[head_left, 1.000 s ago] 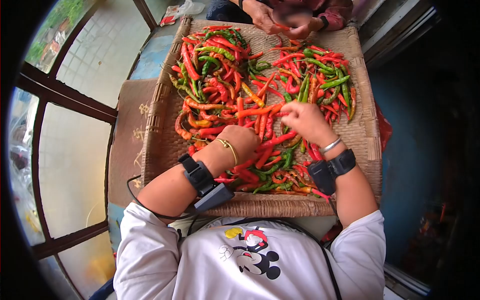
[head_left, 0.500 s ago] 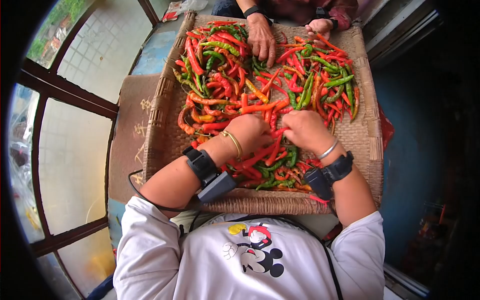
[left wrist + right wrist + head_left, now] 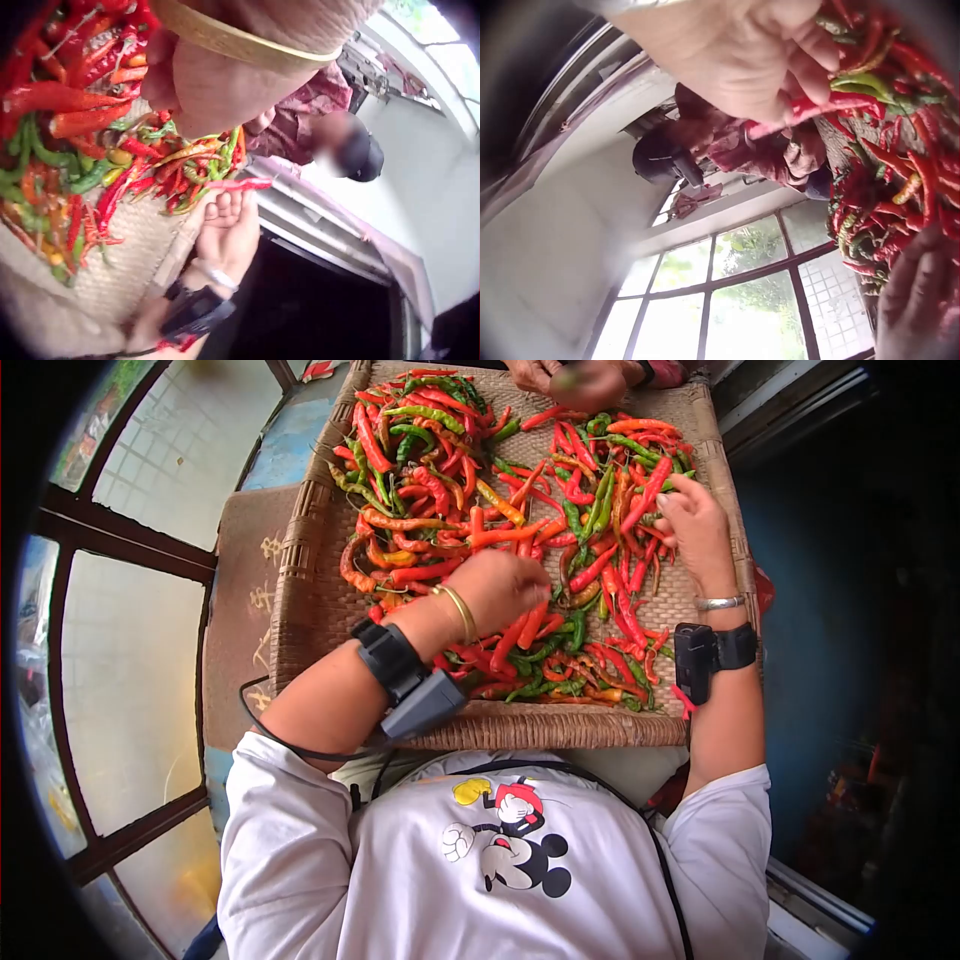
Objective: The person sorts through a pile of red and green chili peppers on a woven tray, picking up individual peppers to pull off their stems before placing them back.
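Note:
At the right side of the basket, my right hand (image 3: 697, 530) pinches a long red chili pepper (image 3: 648, 493) by its fingertips, over a pile of red and green peppers. In the right wrist view the held pepper (image 3: 810, 110) stretches out beneath the fingers. My left hand (image 3: 497, 590) hovers low over the middle of the peppers, fingers loosely bent downward. Seen from the right wrist, the left hand's fingers (image 3: 915, 292) lie relaxed beside red peppers, and no pepper shows in their grasp. Another heap of mixed chili peppers (image 3: 420, 480) fills the basket's far left.
The peppers lie in a shallow woven tray (image 3: 690, 715) with raised rims. Across it sits another person, whose hands (image 3: 575, 380) are at the far edge. A framed window (image 3: 130, 660) runs along the left. A red-brown board (image 3: 245, 590) lies beside the tray.
My hands were together at the middle; the right has moved up and right with a red pepper, while the left stays near the middle. The other person's hand has withdrawn from the peppers.

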